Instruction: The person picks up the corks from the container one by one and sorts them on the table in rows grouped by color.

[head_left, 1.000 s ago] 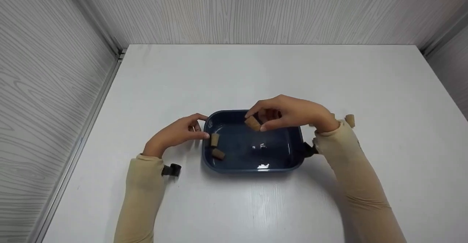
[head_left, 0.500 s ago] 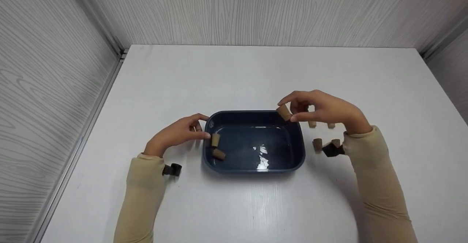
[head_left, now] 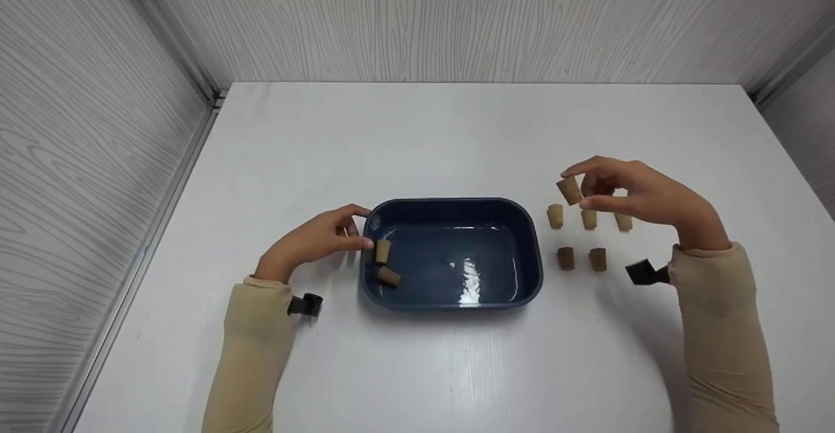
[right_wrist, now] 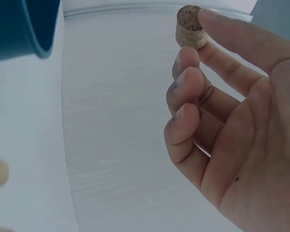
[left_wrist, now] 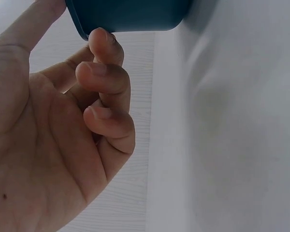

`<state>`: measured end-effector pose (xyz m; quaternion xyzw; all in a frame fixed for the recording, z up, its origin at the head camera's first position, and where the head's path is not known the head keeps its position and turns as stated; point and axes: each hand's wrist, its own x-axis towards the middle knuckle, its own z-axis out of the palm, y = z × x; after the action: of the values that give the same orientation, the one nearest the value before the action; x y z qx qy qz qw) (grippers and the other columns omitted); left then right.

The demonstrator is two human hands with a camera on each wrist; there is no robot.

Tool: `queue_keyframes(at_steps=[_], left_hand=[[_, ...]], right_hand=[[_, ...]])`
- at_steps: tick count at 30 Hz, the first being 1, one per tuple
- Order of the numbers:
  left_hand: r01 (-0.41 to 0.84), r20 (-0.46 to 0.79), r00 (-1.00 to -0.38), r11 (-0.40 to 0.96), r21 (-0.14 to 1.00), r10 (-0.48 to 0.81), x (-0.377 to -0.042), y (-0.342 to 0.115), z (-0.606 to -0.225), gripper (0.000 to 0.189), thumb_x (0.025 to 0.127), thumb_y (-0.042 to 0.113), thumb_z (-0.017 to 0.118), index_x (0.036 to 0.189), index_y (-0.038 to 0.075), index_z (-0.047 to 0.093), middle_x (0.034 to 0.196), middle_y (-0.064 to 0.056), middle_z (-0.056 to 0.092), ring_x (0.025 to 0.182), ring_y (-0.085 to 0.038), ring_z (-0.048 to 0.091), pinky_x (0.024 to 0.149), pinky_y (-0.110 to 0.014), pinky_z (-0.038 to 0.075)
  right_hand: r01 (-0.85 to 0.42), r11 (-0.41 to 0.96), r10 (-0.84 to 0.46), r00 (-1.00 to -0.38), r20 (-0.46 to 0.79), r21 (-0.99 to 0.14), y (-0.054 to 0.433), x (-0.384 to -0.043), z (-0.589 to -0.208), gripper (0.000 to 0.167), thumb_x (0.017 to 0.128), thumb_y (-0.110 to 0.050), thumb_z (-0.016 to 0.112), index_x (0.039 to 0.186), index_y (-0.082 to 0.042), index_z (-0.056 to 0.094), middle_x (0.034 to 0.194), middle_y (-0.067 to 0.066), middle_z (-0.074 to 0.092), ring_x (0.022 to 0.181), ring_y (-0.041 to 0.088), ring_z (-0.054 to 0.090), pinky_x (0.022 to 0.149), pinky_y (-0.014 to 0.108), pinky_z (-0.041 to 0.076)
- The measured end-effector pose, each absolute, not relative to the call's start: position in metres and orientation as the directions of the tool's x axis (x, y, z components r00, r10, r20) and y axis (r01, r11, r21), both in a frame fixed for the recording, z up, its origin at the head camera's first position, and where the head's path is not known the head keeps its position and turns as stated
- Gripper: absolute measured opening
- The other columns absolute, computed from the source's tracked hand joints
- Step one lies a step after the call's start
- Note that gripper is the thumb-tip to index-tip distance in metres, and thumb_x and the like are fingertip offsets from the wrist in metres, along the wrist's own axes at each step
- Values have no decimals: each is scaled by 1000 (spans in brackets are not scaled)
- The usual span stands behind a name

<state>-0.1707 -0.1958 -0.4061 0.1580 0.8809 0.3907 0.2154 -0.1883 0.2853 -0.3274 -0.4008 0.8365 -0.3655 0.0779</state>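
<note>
A dark blue rectangular tray (head_left: 456, 306) with rounded corners stands mid-table. Two corks, one upright-looking cork (head_left: 383, 251) and one slanted cork (head_left: 389, 276), lie inside at its left end. My left hand (head_left: 319, 234) holds the tray's left end, thumb and index finger on its edge. The other left fingers curl loosely below the tray (left_wrist: 130, 17) in the left wrist view. Between right thumb and index finger, my right hand (head_left: 636, 188) pinches a tapered cork (head_left: 569, 190), tilted and above the table. The right wrist view shows that cork (right_wrist: 191, 28) at the fingertips.
Right of the tray, several corks stand in two rows: a back-row cork (head_left: 555, 216) and a front-row cork (head_left: 565, 258) are nearest it. My right hand hangs over the back row. Wood-grain panels (head_left: 417, 22) wall the white table (head_left: 417, 139) at back and sides.
My right hand has moved right with the cork, from over the tray to above the standing corks, uncovering them. The left hand and tray have hardly moved.
</note>
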Motion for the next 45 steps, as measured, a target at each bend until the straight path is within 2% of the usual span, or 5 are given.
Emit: queue_keyframes(at_steps=[8,22,33,40,45], left_hand=[[112,-255,-854,638,762,454,-168,-198,-406,61,86,44,70,138,20,50,88,-2,55,74,-18,46,71,-32,39],[108,-270,-853,657,746,447,-169,-197,-404,60,86,46,70,137,23,50,91,-3,54,76,-18,47,71,-32,39],[112,-261,-855,652,750,448,-170,-193,-404,58,86,44,70,137,22,51,89,-3,55,76,-18,48,71,-32,39],[116,-264,-856,664,739,444,-173,-194,-404,59,86,46,70,137,23,51,89,-3,55,76,-18,47,70,-32,39],[119,-264,-855,663,739,447,-172,-195,-405,60,86,45,70,138,21,50,90,-3,55,76,-18,47,71,-31,39]], right_hand=[[-606,500,-679,-718,155,-618,324,-181,-340,45,91,2,61,134,-8,52,84,-5,60,70,4,56,66,19,43],[-399,683,-494,-869,15,-612,374,-155,-365,35,95,-10,61,128,-13,54,82,-5,61,72,6,59,66,18,43],[-314,730,-467,-878,-108,-606,389,-149,-384,32,96,-18,61,126,-15,53,83,8,61,72,14,55,63,22,43],[-294,745,-462,-875,-146,-599,390,-147,-396,31,95,-17,63,125,-13,55,83,4,61,71,7,53,61,23,42],[-249,799,-417,-886,-205,-548,391,-146,-405,31,93,-19,65,122,-13,56,86,0,59,73,4,52,64,23,43]])
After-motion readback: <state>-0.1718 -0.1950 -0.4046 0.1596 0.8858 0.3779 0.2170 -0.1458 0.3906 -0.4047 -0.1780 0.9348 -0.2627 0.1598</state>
